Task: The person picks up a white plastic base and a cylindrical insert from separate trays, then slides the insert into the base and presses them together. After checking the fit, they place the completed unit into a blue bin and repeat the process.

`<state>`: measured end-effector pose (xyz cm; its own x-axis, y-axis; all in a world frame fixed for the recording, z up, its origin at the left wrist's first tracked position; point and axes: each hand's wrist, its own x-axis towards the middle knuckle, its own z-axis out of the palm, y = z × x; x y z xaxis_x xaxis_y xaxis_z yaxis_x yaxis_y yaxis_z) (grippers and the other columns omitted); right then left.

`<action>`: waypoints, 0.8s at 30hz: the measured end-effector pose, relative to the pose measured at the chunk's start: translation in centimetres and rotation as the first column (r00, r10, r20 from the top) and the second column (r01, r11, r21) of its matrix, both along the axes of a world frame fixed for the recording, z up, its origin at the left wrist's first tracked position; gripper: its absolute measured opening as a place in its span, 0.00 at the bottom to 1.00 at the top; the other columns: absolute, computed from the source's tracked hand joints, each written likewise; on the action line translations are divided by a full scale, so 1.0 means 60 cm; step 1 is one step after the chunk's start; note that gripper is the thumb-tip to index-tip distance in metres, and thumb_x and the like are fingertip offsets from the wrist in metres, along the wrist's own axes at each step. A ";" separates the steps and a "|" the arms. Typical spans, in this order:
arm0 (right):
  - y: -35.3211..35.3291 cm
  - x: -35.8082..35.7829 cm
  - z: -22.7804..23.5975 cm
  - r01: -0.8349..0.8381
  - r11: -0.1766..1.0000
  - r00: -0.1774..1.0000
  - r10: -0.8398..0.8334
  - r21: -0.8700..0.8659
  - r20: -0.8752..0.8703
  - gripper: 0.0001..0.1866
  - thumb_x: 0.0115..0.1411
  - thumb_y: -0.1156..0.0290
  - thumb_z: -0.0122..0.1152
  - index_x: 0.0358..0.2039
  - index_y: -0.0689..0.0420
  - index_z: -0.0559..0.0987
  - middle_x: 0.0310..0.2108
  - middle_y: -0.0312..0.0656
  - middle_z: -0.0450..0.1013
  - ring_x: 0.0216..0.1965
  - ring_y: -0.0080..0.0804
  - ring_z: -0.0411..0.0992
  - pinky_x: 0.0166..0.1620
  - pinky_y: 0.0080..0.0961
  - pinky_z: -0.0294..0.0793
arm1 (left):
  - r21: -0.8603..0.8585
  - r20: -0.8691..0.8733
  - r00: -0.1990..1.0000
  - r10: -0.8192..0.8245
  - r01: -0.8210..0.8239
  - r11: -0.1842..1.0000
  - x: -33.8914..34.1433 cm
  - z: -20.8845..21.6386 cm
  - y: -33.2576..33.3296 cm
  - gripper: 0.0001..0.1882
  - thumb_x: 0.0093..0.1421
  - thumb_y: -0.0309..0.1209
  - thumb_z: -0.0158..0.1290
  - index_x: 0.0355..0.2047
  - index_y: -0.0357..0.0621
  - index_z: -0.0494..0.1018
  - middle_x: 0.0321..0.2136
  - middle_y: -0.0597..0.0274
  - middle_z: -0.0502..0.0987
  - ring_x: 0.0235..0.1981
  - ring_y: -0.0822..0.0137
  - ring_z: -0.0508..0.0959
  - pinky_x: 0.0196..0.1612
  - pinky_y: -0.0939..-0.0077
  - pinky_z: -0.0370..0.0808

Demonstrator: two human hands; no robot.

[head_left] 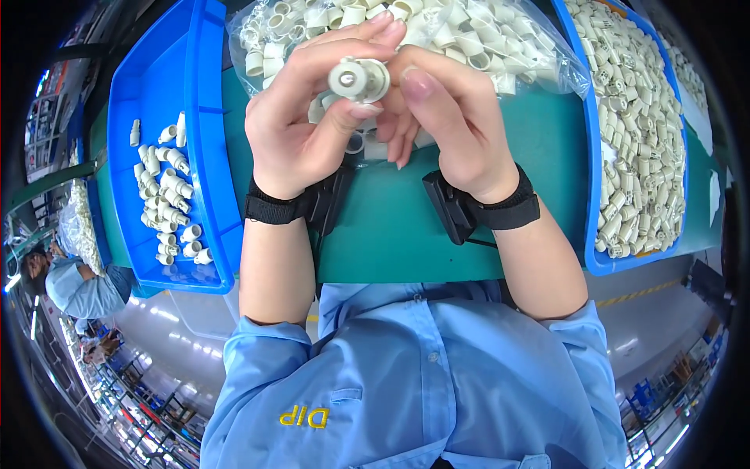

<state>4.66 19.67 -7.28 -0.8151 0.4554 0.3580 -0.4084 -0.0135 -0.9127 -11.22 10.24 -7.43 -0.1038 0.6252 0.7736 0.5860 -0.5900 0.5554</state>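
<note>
Above the far part of the table, my left hand is closed around a cream plastic fitting, thumb below and fingers above. The fitting's round end faces up, with a shiny metal spot in its middle. My right hand meets it from the right side. Its thumb and index finger are pressed together beside the fitting, while the other fingers curl beneath; whatever lies between them is hidden. Just beyond both hands, a clear plastic bag holds many short cream plastic sleeves. A few sleeves show under the hands.
On the left stands a blue bin with a loose pile of cream fittings. Another blue bin on the right is full of similar pieces. Both rest on the green tabletop. Far left, a person sits at another bench.
</note>
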 end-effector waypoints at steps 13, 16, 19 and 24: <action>0.000 0.002 0.009 -0.030 0.970 0.997 0.046 -0.242 0.062 0.21 0.70 0.56 0.54 0.31 0.63 0.80 0.19 0.38 0.74 0.17 0.21 0.73 0.19 0.16 0.70 | -0.099 -0.093 0.993 0.068 -0.077 0.992 0.004 0.017 -0.007 0.13 0.58 0.28 0.61 0.42 0.34 0.80 0.43 0.51 0.83 0.50 0.53 0.81 0.52 0.66 0.78; 0.000 0.002 0.014 -0.039 0.971 0.997 0.053 -0.236 0.055 0.20 0.67 0.56 0.58 0.30 0.62 0.80 0.18 0.38 0.74 0.17 0.21 0.73 0.19 0.16 0.70 | -0.102 -0.112 0.990 0.085 -0.097 0.990 0.004 0.020 -0.007 0.13 0.56 0.26 0.62 0.42 0.34 0.80 0.43 0.51 0.83 0.50 0.53 0.81 0.52 0.66 0.78; 0.001 0.001 0.016 -0.052 0.970 0.995 0.072 -0.238 0.075 0.19 0.65 0.57 0.63 0.30 0.62 0.80 0.18 0.38 0.74 0.17 0.21 0.72 0.19 0.16 0.71 | -0.092 -0.159 0.982 0.101 -0.117 0.989 0.004 0.020 -0.008 0.13 0.55 0.23 0.62 0.42 0.35 0.80 0.43 0.52 0.83 0.49 0.54 0.81 0.51 0.67 0.79; 0.014 -0.003 0.017 -0.094 0.948 0.972 0.154 -0.303 0.179 0.19 0.60 0.56 0.67 0.27 0.62 0.80 0.18 0.38 0.74 0.15 0.22 0.73 0.19 0.17 0.73 | -0.126 -0.216 0.967 0.137 -0.167 0.978 0.006 0.018 -0.008 0.16 0.51 0.17 0.61 0.43 0.37 0.81 0.43 0.53 0.83 0.48 0.56 0.82 0.50 0.69 0.79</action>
<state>4.50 20.53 -6.27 -0.9124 0.4060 0.0509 -0.1978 -0.3287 -0.9235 -10.87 9.78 -6.37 -0.0545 0.7190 0.6929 0.7730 -0.4089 0.4850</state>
